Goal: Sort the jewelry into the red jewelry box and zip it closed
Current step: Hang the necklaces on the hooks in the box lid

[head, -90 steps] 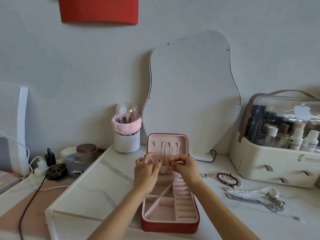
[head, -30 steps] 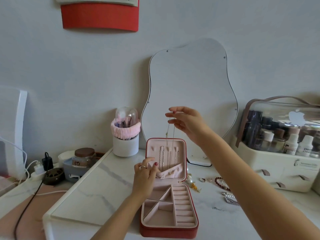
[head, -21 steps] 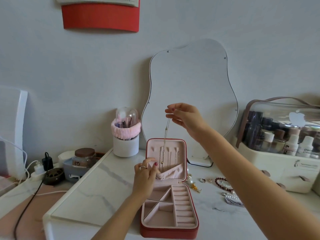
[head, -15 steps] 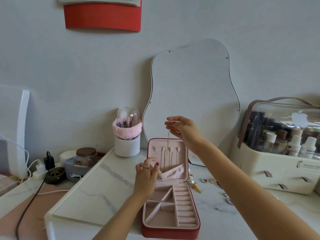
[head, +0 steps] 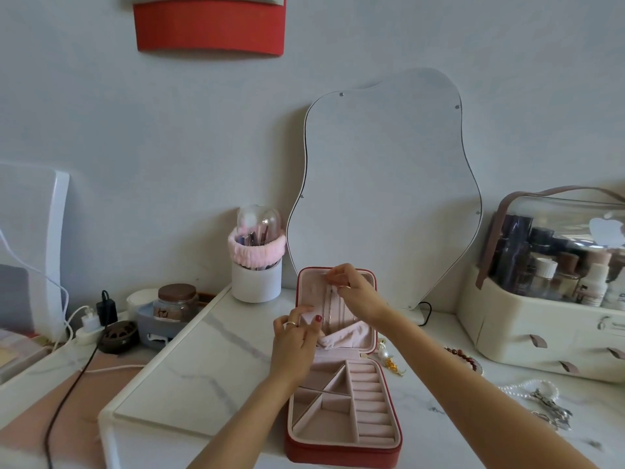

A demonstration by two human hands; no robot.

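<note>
The red jewelry box (head: 341, 450) lies open on the marble table, its pink lid (head: 309, 289) standing upright. My right hand (head: 355, 292) is at the top of the lid and pinches a thin chain necklace (head: 329, 308) that hangs down the lid's inside. My left hand (head: 294, 340) holds the pink fabric pocket (head: 345, 336) at the lid's foot, pulling its edge down. The tray compartments below hold nothing I can see. Loose jewelry lies to the right: a pearl and gold earring (head: 389, 358), a red bead bracelet (head: 465, 357), a pearl strand (head: 527, 389) and a silver chain (head: 551, 409).
A wavy mirror (head: 385, 191) leans on the wall behind the box. A white brush holder (head: 256, 275) stands to its left, a cream cosmetics organizer (head: 548, 316) at the right. A jar (head: 176, 301), chargers and a black cable (head: 67, 384) crowd the left side.
My right hand has come down from high in front of the mirror to the lid's top edge, lowering the necklace against the lid. My left hand has stayed on the pocket.
</note>
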